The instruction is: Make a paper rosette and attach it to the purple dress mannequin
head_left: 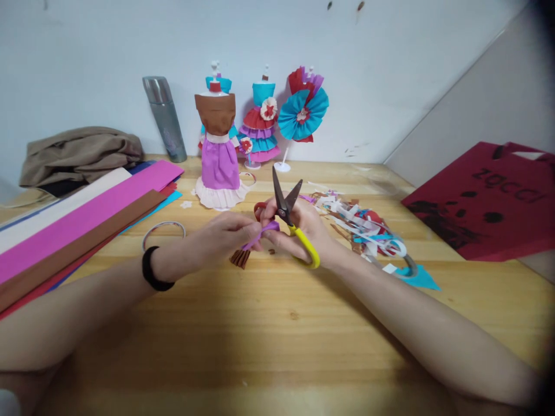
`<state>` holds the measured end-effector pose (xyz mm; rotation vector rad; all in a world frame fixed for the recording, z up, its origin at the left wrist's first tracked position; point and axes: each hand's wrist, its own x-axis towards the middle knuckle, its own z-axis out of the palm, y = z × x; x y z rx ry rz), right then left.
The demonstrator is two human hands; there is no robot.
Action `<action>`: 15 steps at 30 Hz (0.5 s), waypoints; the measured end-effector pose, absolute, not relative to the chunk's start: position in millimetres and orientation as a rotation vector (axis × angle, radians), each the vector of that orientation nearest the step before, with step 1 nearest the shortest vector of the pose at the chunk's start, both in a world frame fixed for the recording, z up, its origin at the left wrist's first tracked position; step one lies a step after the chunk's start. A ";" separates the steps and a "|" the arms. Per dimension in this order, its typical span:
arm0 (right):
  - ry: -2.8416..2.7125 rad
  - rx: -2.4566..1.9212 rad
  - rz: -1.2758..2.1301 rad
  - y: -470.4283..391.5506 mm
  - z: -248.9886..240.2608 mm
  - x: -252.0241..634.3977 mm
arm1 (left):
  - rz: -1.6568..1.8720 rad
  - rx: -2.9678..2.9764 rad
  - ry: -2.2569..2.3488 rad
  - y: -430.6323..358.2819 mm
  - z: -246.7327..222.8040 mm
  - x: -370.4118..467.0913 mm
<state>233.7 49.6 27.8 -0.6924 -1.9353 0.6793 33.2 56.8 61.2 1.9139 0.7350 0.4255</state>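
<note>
Between my hands is a small purple paper strip (269, 227). My left hand (236, 231) is closed, its thumb and fingers pinching the strip's left end. The fingertips of my right hand (299, 228) press on its other end. Scissors (284, 207) with red and yellow handles also sit in my right hand, their dark blades spread and pointing up and away. Just below my left fingers a pleated brown paper piece (240, 259) shows; whether it is touched cannot be made out. Behind my hands stands a small mannequin (220, 167) in a brown top and purple skirt with a white ruffle.
Folded coloured paper sheets (91, 214) lie at the left, beside a tape ring (163, 224). A bottle (165, 118) and two more dressed mannequins (259, 130) stand by the wall. Paper scraps (368, 228) are heaped right of my hands, near a red bag (485, 202).
</note>
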 end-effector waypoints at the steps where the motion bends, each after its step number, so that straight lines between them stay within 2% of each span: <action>1: -1.937 -0.690 0.683 49.4 28.1 233.6 | 0.384 1.819 0.721 57.6 60.7 32.2; 7: -1.941 -0.645 0.691 50.6 26.6 234.2 | 0.363 1.333 0.696 60.8 54.7 27.5; 15: -1.953 -0.672 0.667 49.5 28.6 234.9 | 0.477 1.580 0.786 50.3 57.8 36.5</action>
